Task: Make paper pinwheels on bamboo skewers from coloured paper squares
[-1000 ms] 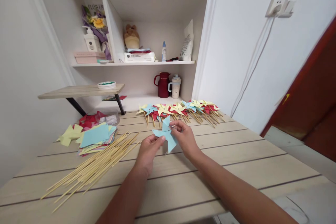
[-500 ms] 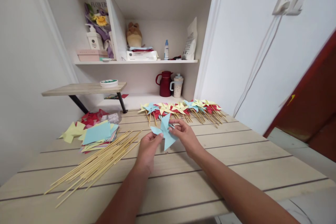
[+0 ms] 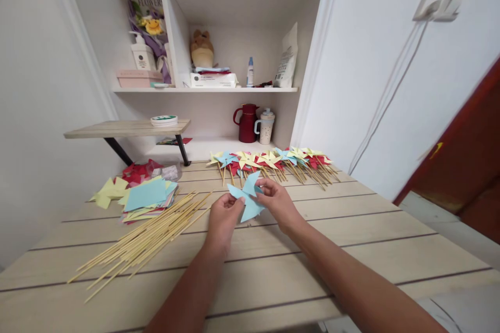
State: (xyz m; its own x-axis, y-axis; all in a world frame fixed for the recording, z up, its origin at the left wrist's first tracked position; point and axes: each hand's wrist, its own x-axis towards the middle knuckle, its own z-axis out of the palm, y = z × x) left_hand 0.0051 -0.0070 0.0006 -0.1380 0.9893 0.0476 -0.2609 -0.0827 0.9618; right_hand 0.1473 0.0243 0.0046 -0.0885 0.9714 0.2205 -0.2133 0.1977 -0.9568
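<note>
Between my two hands, just above the table, is a light blue paper pinwheel with pointed blades and no stick visible on it. My left hand is closed on its left side, the thumb pressed near the centre. The fingers of my right hand pinch a blade on the right side. To the left of my hands lies a bundle of thin wooden sticks. A stack of coloured paper squares, blue on top, sits behind the sticks, with a yellow paper pinwheel beside it.
Finished pinwheels on sticks in yellow, blue and red lie in a row at the table's back. A small raised shelf stands at back left, near a clear plastic box. Behind are a red jug and a cup.
The blue pinwheel has turned and tilted slightly between my fingers. Both hands keep their hold in nearly the same place, and the camera view has shifted a little.
</note>
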